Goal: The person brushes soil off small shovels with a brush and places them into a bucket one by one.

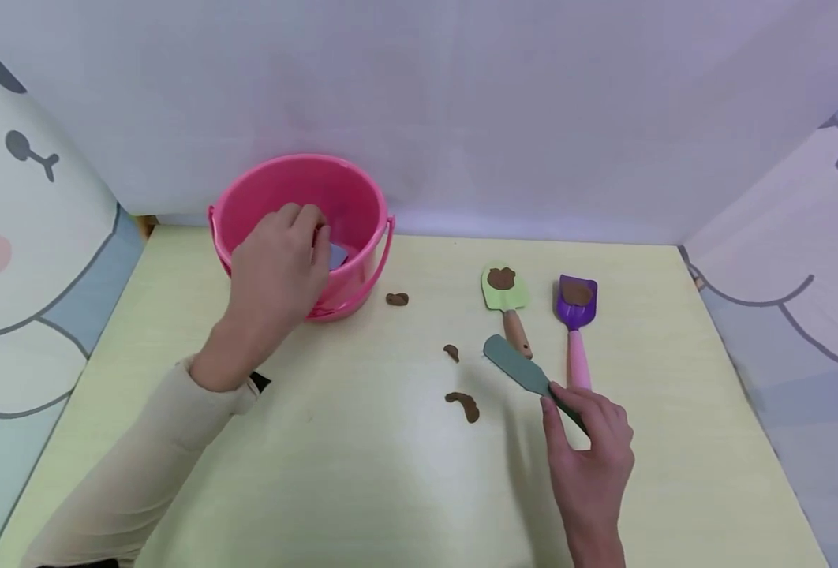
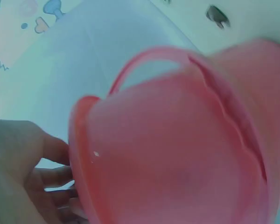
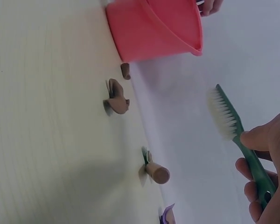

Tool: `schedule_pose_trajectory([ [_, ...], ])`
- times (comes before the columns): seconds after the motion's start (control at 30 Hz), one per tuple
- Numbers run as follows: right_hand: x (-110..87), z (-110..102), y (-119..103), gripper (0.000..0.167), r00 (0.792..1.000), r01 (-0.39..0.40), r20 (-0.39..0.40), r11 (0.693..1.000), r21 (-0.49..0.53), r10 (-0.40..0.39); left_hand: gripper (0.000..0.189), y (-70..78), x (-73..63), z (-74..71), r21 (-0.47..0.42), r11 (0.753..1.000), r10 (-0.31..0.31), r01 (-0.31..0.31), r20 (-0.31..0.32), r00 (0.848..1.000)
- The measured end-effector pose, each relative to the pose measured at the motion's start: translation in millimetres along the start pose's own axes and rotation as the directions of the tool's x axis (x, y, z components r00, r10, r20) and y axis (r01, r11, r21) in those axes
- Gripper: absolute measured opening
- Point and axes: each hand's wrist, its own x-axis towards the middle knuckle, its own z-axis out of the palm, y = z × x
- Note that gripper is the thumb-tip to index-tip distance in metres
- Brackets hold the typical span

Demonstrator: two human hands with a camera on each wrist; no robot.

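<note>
My right hand (image 1: 592, 454) grips the handle of a green scrub brush (image 1: 514, 364) above the table. White bristles (image 3: 222, 112) show along its head in the right wrist view. My left hand (image 1: 277, 256) reaches over the near rim of a pink bucket (image 1: 348, 292), fingers bent down inside it. Beside its thumb, a small blue-grey piece (image 1: 337, 256) shows within the bucket; whether the fingers hold it is hidden. In the left wrist view the bucket wall (image 2: 168, 154) covers the fingertips.
Brown lumps (image 1: 397, 300), (image 1: 450, 353) and a curved brown strip (image 1: 465, 405) lie on the pale table (image 1: 362, 473). To the right are a green spatula (image 1: 504, 296) with a wooden handle and a purple shovel (image 1: 577, 312), each bearing brown material. Curtains surround the table.
</note>
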Motion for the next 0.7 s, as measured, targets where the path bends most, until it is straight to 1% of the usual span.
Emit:
schedule_pose_trajectory([
  [0.07,1.2,-1.3,0.4,0.036,1.000,-0.004,-0.013,1.000,0.003,0.004,0.028,8.2,-5.9,4.9,-0.020,1.000,0.017,-0.018,-0.044,0.999],
  [0.2,4.4,-3.8,-1.5,0.035,0.999,-0.013,-0.036,1.000,0.003,0.013,0.026,22.7,-15.4,16.9,-0.045,0.997,0.057,-0.061,-0.092,0.994],
  [0.33,7.8,-6.4,-7.2,0.033,0.999,-0.023,-0.049,1.000,0.005,0.023,0.023,33.3,-21.4,29.4,-0.049,0.992,0.106,-0.115,-0.161,0.981],
  [0.4,9.4,-8.1,-10.4,0.032,0.998,-0.031,-0.058,0.999,0.004,0.032,0.022,38.8,-23.9,34.9,-0.052,0.988,0.132,-0.143,-0.177,0.975],
  [0.47,11.1,-10.1,-13.0,0.031,0.997,-0.039,-0.070,0.999,0.006,0.039,0.021,45.8,-26.1,40.1,-0.068,0.985,0.148,-0.159,-0.150,0.978],
  [0.53,12.7,-12.0,-14.7,0.030,0.995,-0.043,-0.085,0.999,0.008,0.044,0.022,53.8,-27.5,45.6,-0.087,0.983,0.154,-0.162,-0.091,0.984],
  [0.63,14.6,-14.4,-16.1,0.029,0.994,-0.045,-0.101,0.999,0.013,0.046,0.020,66.5,-28.0,54.0,-0.116,0.984,0.140,-0.137,0.015,0.990],
  [0.7,15.5,-15.7,-16.9,0.028,0.993,-0.044,-0.110,0.999,0.021,0.046,0.019,73.8,-27.2,61.4,-0.131,0.985,0.125,-0.115,0.075,0.989],
])
